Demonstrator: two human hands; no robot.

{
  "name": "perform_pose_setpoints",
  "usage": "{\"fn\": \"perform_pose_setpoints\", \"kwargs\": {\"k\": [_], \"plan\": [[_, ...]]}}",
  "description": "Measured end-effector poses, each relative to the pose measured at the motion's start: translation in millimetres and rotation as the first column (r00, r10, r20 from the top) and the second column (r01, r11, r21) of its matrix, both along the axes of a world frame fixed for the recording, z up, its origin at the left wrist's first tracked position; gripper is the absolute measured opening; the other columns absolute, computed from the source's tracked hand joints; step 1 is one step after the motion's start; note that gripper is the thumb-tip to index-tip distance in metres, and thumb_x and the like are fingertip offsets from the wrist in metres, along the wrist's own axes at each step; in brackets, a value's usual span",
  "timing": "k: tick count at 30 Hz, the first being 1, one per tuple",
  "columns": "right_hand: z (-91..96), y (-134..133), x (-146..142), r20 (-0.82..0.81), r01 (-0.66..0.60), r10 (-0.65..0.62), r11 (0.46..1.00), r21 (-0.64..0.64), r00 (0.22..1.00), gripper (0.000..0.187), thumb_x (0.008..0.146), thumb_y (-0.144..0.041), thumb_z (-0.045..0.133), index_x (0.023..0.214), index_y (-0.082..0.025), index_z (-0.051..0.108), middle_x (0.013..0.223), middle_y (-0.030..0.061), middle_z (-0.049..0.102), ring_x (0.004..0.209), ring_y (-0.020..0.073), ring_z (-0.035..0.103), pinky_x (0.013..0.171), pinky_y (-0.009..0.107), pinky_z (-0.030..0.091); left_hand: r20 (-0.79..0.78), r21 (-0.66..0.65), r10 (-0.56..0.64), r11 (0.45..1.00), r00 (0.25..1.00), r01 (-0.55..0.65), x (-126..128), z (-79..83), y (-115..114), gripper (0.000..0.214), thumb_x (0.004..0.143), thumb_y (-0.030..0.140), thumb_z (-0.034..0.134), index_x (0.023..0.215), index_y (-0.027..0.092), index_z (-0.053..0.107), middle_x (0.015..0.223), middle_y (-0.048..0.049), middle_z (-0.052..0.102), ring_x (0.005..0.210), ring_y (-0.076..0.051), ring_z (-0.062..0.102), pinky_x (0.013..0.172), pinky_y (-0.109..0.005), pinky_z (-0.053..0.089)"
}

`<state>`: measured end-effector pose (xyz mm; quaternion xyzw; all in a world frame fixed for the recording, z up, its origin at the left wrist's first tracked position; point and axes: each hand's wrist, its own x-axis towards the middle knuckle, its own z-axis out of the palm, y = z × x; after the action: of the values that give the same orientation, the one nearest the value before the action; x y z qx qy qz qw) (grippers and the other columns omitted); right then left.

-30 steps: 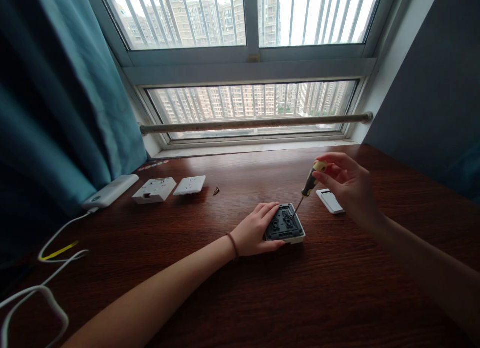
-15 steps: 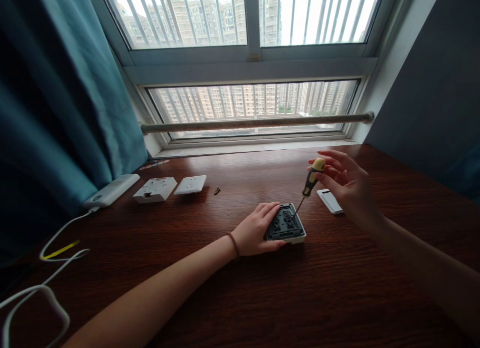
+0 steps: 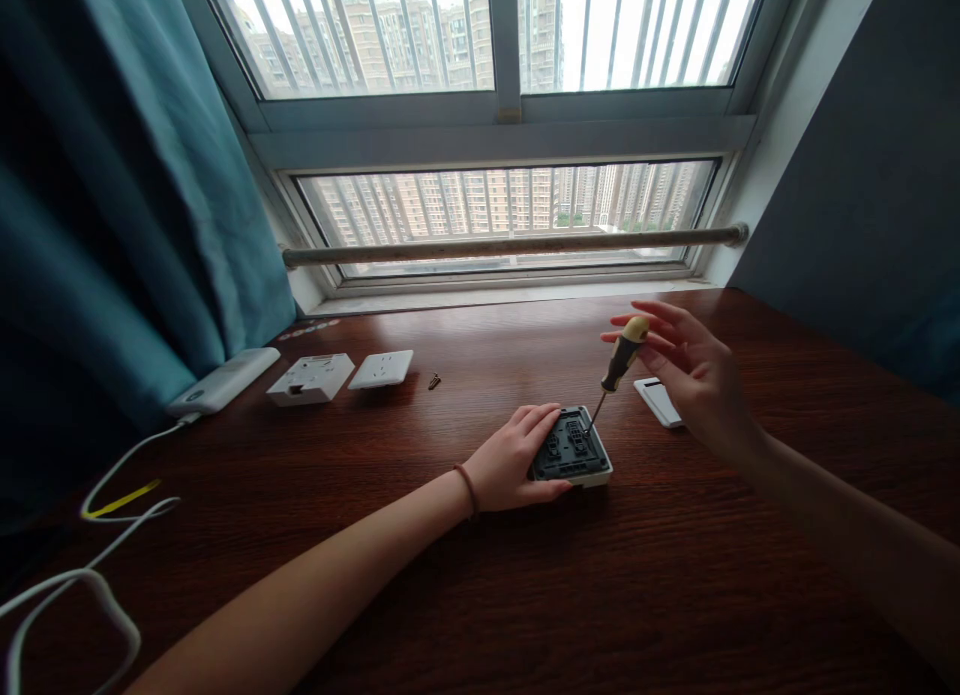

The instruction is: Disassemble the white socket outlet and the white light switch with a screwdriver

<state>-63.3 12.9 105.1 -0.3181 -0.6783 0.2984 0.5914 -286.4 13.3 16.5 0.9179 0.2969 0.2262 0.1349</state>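
A square wall switch with a dark inner face and white housing lies on the brown table. My left hand is closed around its left side, thumb along the near edge. Between the fingers and thumb of my right hand is the yellow-and-dark handle of a screwdriver. Its shaft slants down so that the tip meets the right part of the dark face. Whether the tip sits in a screw is too small to make out. Behind my right hand, partly covered by it, lies a white cover plate.
Several small screws lie left of centre. Farther left are a white socket panel, a white mounting box and a white power strip with its cable. A blue curtain hangs at left; a window bar crosses behind.
My right fingers have shifted and spread slightly leftward around the screwdriver handle, which leans a little differently. My left hand and the wall switch have stayed in place.
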Motion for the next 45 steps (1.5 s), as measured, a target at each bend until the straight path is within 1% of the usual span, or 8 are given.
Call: {"fn": "perform_pose_setpoints", "kwargs": {"k": [4,9,16,22,29,36,42,45], "plan": [[-1.0,1,0,0.030,0.016,-0.016,1.000,0.007,0.999,0.024,0.084,-0.023,0.053,0.107,-0.028,0.055,0.110,0.0034,0.060,0.101,0.0192,0.059,0.087,0.038,0.050,0.013,-0.005,-0.003,1.000,1.000,0.003,0,-0.4,0,0.081,0.073,0.051,0.059,0.136,0.012,0.027,0.136,-0.0183,0.036,0.125,-0.030,0.033,0.104,-0.048,0.032],[-8.4,12,4,0.024,0.186,-0.187,0.982,0.036,0.982,0.033,0.066,-0.025,0.073,0.096,-0.027,0.057,0.083,-0.0013,0.060,0.078,0.0163,0.061,0.072,0.033,0.054,0.019,0.003,-0.003,1.000,1.000,0.003,-1,-1.5,1,0.080,0.073,0.050,0.059,0.135,0.012,0.028,0.136,-0.0184,0.037,0.125,-0.030,0.034,0.104,-0.048,0.032],[-0.7,-1,-2,-0.002,-0.011,0.011,1.000,-0.023,1.000,0.029,0.083,-0.022,0.052,0.111,-0.026,0.050,0.109,0.0053,0.060,0.099,0.0198,0.061,0.084,0.038,0.051,0.033,0.001,-0.006,1.000,0.999,0.006,0,-1.3,1,0.080,0.072,0.049,0.060,0.136,0.013,0.028,0.136,-0.0182,0.037,0.125,-0.030,0.034,0.103,-0.049,0.033],[-7.8,7,1,0.023,0.182,-0.182,0.983,0.020,0.983,0.035,0.066,-0.024,0.072,0.098,-0.026,0.057,0.092,0.0006,0.061,0.083,0.0171,0.061,0.075,0.034,0.054,0.018,0.005,-0.002,1.000,1.000,0.001,0,-0.6,0,0.080,0.073,0.050,0.059,0.135,0.011,0.029,0.136,-0.0189,0.037,0.125,-0.029,0.034,0.105,-0.046,0.032],[-2.0,-2,-3,-0.015,-0.029,0.028,0.999,-0.042,0.999,0.031,0.084,-0.024,0.052,0.115,-0.027,0.049,0.114,0.0058,0.060,0.099,0.0202,0.061,0.085,0.039,0.051,0.026,-0.002,-0.003,1.000,1.000,0.003,0,-0.2,0,0.080,0.072,0.050,0.060,0.136,0.013,0.027,0.136,-0.0185,0.037,0.125,-0.030,0.034,0.103,-0.049,0.033],[-9.5,9,0,0.011,0.162,-0.162,0.986,0.026,0.987,0.039,0.064,-0.023,0.074,0.099,-0.027,0.055,0.086,-0.0011,0.061,0.080,0.0166,0.061,0.072,0.032,0.053,0.014,0.009,-0.002,1.000,1.000,0.001,0,-0.8,0,0.080,0.073,0.051,0.058,0.135,0.011,0.028,0.136,-0.0187,0.036,0.125,-0.029,0.033,0.105,-0.047,0.032],[-5.4,1,-2,-0.035,-0.016,0.015,0.999,-0.043,0.999,0.033,0.081,-0.022,0.056,0.113,-0.026,0.048,0.107,0.0056,0.060,0.094,0.0192,0.062,0.080,0.037,0.051,-0.018,0.009,0.009,1.000,1.000,-0.009,0,0.2,0,0.081,0.074,0.053,0.056,0.136,0.010,0.027,0.136,-0.0183,0.036,0.125,-0.029,0.033,0.105,-0.046,0.031],[-5.8,1,-2,-0.006,0.015,-0.015,1.000,-0.013,1.000,0.028,0.079,-0.023,0.058,0.106,-0.026,0.052,0.108,0.0051,0.061,0.101,0.0204,0.059,0.085,0.039,0.049,-0.023,0.009,0.011,1.000,1.000,-0.010,0,0.7,0,0.081,0.074,0.053,0.056,0.135,0.009,0.028,0.137,-0.0186,0.036,0.125,-0.029,0.032,0.106,-0.045,0.031]]}}
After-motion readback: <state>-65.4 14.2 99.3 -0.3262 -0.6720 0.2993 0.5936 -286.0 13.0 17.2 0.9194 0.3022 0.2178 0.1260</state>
